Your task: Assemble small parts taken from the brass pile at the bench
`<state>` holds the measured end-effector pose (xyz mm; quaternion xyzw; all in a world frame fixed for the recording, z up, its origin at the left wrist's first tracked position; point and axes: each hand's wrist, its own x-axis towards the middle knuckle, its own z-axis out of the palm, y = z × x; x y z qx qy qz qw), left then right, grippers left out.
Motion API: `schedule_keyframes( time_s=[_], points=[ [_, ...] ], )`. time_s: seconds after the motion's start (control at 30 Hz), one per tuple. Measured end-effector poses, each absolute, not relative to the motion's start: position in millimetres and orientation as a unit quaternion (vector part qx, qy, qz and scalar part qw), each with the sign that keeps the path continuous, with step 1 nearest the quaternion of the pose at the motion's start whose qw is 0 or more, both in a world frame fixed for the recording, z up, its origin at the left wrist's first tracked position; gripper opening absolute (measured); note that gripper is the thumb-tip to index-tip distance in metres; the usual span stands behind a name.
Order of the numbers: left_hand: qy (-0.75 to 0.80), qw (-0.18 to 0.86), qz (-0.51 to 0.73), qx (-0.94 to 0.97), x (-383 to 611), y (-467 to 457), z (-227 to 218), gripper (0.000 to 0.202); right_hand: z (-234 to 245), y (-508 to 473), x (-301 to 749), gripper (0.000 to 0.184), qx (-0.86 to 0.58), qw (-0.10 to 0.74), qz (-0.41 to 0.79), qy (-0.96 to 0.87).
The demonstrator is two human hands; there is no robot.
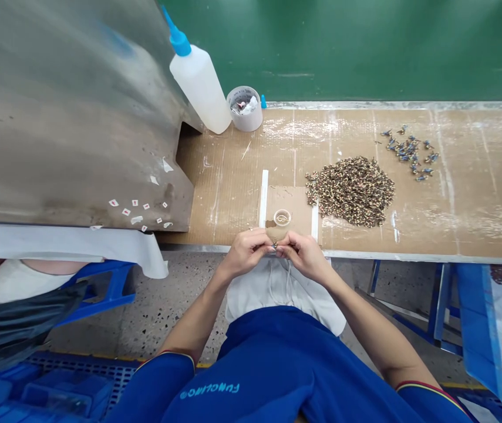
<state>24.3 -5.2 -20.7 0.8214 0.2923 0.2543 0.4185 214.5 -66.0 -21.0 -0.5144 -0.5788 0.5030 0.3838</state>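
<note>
Blue short-sleeved shirt (277, 376) with striped cuffs (427, 392) and pale lettering (209, 390).

- green painted wall (343, 41) along the far side
- long counter (233, 176) topped with brown cardboard, steel front edge
- dull brushed-metal panel (57, 117) at left, small white scraps stuck on
- speckled grey terrazzo floor (175, 311)
- blue perforated plastic floor mat (83, 376) at bottom left
- blue metal frame (435, 299) under counter, right
- blue plastic crate (475, 329) at right

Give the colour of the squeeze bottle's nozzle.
The nozzle is bright blue; the head view shows it best.
</note>
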Motion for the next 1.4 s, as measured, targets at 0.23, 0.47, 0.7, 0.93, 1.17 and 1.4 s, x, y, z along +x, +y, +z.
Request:
schedule_keyframes(
  time_s=[0.23, 0.47, 0.7, 0.93, 1.17, 1.4],
  points=[
    [0.303, 0.416, 0.25, 0.82, 24.0, -6.9, -23.0, 0.034, -21.5, -65.4, 212.4, 0.018, -0.519, 0.379, 0.486, -0.592],
    [0.305, 0.413, 0.265, 0.816, 23.3, -7.8, -21.6, 0.037, -23.4, -63.9, 210.7, 0.015, -0.513, 0.384, 0.514, -0.57],
    [0.295, 0.409, 0.261, 0.823, 19.4, -8.3, -22.5, 0.043, -26.9, -64.0, 210.6, 0.017, -0.512, 0.409, 0.547, -0.52],
    [0.292, 0.404, 0.268, 0.825, 19.2, -8.1, -22.6, 0.043, -27.4, -65.6, 211.9, 0.019, -0.517, 0.405, 0.548, -0.518],
    [0.292, 0.399, 0.275, 0.824, 25.3, -8.7, -21.8, 0.04, -26.8, -65.9, 210.3, 0.019, -0.514, 0.415, 0.537, -0.524],
    [0.287, 0.397, 0.266, 0.83, 24.4, -6.8, -21.2, 0.037, -21.3, -61.8, 209.8, 0.016, -0.524, 0.383, 0.49, -0.582]
  ],
)
